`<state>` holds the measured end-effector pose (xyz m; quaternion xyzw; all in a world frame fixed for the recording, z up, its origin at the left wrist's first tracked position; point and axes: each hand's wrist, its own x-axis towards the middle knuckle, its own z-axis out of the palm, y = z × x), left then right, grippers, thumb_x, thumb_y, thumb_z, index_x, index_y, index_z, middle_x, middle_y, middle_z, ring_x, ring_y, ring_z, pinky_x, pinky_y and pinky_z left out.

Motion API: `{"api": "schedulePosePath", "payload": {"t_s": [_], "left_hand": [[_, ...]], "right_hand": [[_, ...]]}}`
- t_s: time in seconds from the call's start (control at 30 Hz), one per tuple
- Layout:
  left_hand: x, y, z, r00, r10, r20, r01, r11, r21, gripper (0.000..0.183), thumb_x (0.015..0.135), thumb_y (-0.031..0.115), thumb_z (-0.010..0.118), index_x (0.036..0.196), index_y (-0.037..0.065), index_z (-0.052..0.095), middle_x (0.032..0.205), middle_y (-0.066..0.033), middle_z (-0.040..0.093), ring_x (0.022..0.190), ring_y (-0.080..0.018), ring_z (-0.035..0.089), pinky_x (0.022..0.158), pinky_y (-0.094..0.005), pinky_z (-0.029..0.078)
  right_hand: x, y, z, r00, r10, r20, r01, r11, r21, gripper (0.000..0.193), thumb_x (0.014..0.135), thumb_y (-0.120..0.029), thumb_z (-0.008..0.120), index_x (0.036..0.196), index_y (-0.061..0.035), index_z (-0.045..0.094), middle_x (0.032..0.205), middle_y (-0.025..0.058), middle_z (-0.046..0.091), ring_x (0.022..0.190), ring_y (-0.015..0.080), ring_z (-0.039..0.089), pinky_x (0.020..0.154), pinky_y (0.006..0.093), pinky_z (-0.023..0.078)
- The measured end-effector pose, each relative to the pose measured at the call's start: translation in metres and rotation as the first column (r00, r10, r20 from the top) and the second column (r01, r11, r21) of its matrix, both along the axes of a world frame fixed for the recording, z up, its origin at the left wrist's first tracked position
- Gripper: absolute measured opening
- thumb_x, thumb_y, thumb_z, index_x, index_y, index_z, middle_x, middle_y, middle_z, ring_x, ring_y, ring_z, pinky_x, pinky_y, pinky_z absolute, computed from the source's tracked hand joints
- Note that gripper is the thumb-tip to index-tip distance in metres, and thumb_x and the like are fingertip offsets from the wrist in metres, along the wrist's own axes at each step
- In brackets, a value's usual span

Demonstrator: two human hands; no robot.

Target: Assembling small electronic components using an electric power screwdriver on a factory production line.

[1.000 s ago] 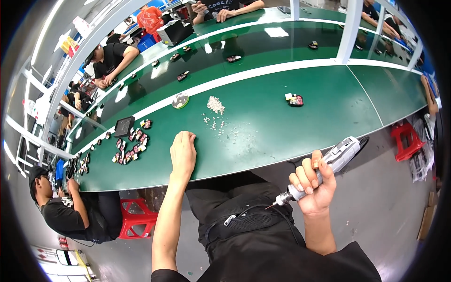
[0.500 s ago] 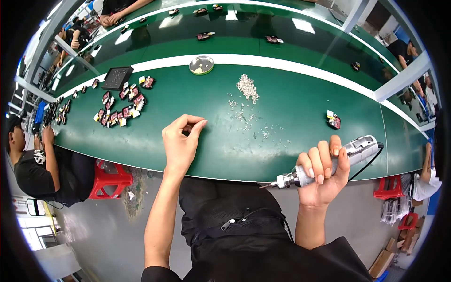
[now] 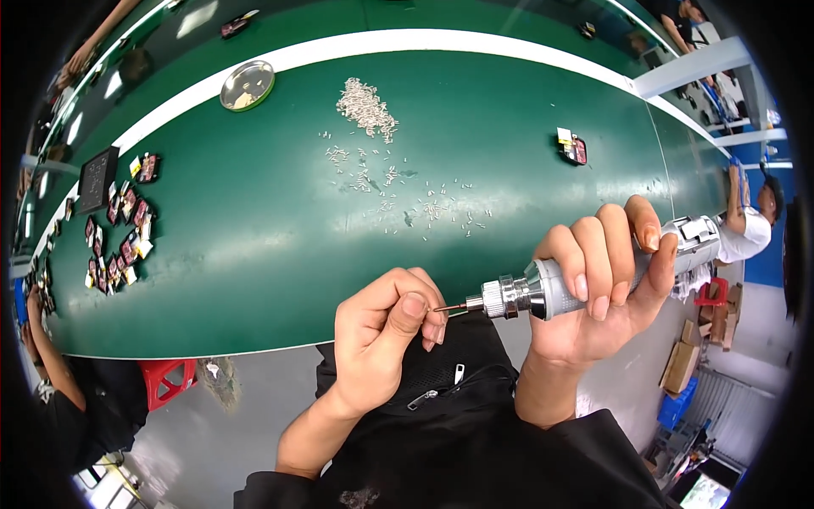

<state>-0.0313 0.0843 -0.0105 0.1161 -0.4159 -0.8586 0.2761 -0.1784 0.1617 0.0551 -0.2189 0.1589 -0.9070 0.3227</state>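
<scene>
My right hand (image 3: 593, 280) is wrapped round a silver-grey electric screwdriver (image 3: 547, 290), holding it nearly level above the table's front edge with its thin bit pointing left. The bit's tip meets the fingers of my left hand (image 3: 373, 339), whose thumb and forefinger are pinched together. Whatever tiny piece they hold at the tip is too small to make out. Beyond my hands, small silvery screw-like pieces lie in a pile (image 3: 365, 106), with loose ones (image 3: 432, 208) scattered nearer. A small black and dark-red module (image 3: 574, 151) with a white tag sits to the right.
Several similar modules (image 3: 127, 246) cluster at the left beside a black tray (image 3: 98, 180). A round metal dish (image 3: 254, 78) stands near the white rail (image 3: 441, 40). A co-worker's arm (image 3: 58, 360) rests at the table's left end; a person in white (image 3: 746, 225) is at the right.
My left hand has moved right, up to the screwdriver's bit. My right hand has raised the screwdriver slightly and levelled it. The view has turned toward the right.
</scene>
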Motion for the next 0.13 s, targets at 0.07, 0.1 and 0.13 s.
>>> {"api": "schedulePosePath", "payload": {"t_s": [0.07, 0.1, 0.13], "left_hand": [[-0.0040, -0.0013, 0.0021, 0.999, -0.045, -0.014, 0.045, 0.999, 0.028, 0.028, 0.100, 0.019, 0.048, 0.082, -0.003, 0.054, 0.075, -0.0078, 0.054, 0.062, -0.0108, 0.050, 0.055, -0.0229, 0.042], [-0.0063, -0.0022, 0.0030, 0.997, -0.068, -0.024, 0.069, 0.997, 0.046, 0.028, 0.100, 0.019, 0.048, 0.082, -0.003, 0.054, 0.076, -0.0080, 0.054, 0.062, -0.0108, 0.050, 0.055, -0.0229, 0.042], [-0.0086, -0.0025, 0.0020, 0.997, -0.080, -0.022, 0.081, 0.995, 0.052, 0.028, 0.100, 0.019, 0.048, 0.082, -0.003, 0.054, 0.076, -0.0080, 0.054, 0.062, -0.0108, 0.050, 0.055, -0.0229, 0.042]], "right_hand": [[-0.0004, 0.0018, -0.0010, 1.000, -0.018, -0.001, 0.018, 1.000, 0.004, 0.019, 0.099, -0.023, 0.047, 0.090, -0.0066, 0.048, 0.056, -0.0017, 0.038, 0.046, 0.0084, 0.039, 0.055, 0.0258, 0.036], [-0.0003, 0.0028, -0.0012, 0.999, -0.035, -0.012, 0.035, 0.999, 0.020, 0.019, 0.099, -0.024, 0.047, 0.090, -0.0067, 0.048, 0.056, -0.0016, 0.039, 0.046, 0.0088, 0.039, 0.055, 0.0260, 0.037], [-0.0019, 0.0046, -0.0030, 0.998, -0.055, -0.016, 0.055, 0.998, 0.026, 0.019, 0.099, -0.024, 0.047, 0.091, -0.0067, 0.048, 0.056, -0.0015, 0.038, 0.046, 0.0089, 0.039, 0.055, 0.0266, 0.037]]}}
